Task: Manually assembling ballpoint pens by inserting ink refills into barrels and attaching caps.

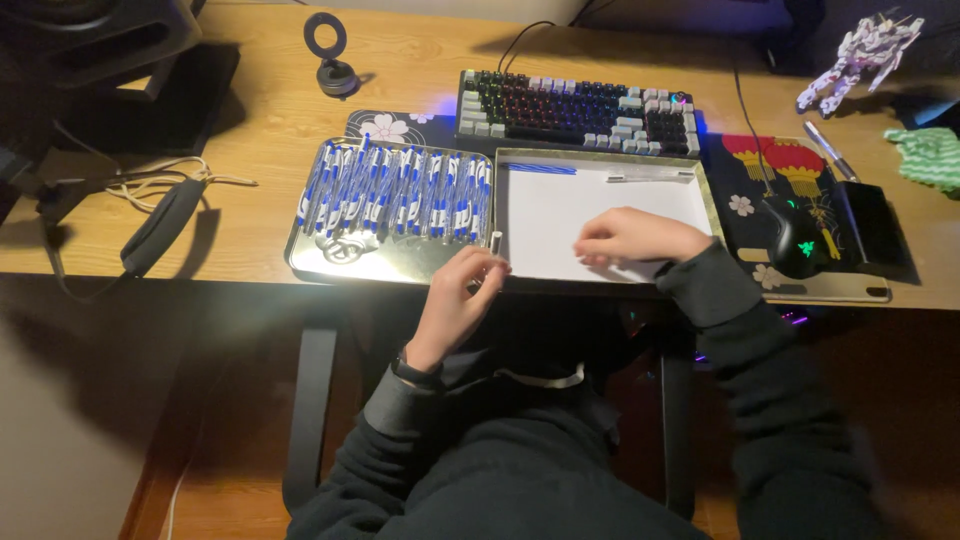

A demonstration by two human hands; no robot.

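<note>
A metal tray (330, 262) at the desk's front holds several blue-and-white pens (400, 190) lying side by side. To its right stands a shallow box (705, 190) lined with white paper (560, 215), with a blue pen (545, 169) and a pale pen (650, 176) along its far edge. My left hand (462, 290) hovers at the seam between tray and box, its fingers pinched on a small white pen cap (496, 243). Resting on the paper, my right hand (630, 238) has its fingers curled; whether it holds anything is hidden.
A backlit keyboard (575, 108) sits behind the box. A mouse (795, 240) on a patterned pad (770, 165) and a black box (870, 225) lie to the right. Headphones (160, 225) and cables lie at left, a ring stand (330, 60) behind, a toy figure (860, 50) far right.
</note>
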